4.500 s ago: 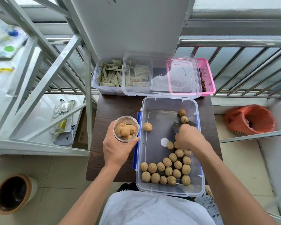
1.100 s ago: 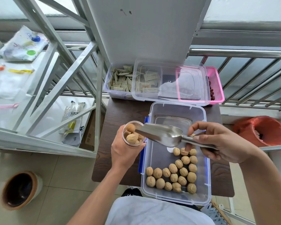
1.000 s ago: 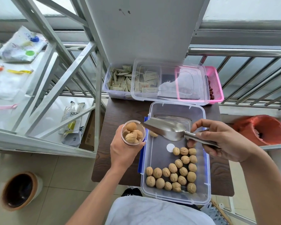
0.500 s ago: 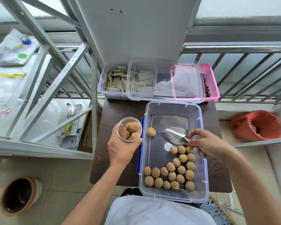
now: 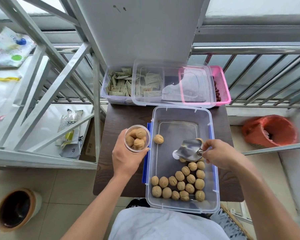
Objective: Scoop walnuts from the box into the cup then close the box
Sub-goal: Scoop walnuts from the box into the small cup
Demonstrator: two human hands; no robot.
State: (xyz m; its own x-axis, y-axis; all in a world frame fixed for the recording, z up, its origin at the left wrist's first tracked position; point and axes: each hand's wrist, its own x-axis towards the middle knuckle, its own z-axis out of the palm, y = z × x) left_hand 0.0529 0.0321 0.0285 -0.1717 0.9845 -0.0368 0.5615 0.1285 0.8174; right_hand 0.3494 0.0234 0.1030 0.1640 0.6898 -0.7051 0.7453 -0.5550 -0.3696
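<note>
A: The fingers of your left hand (image 5: 126,161) curl round the cup (image 5: 137,125), with walnuts (image 5: 137,139) heaped inside it.
B: Your right hand (image 5: 218,156) pinches the scoop (image 5: 189,150) handle inside the box (image 5: 177,132). 1 walnut (image 5: 158,139) lies between both hands' fingers.

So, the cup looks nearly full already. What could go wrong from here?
1. The cup in the left hand is heaped to its rim; one more load from the scoop could push walnuts over the edge.
2. The cup is held over the table, just outside the box, so a fallen nut may roll to the floor.
</note>
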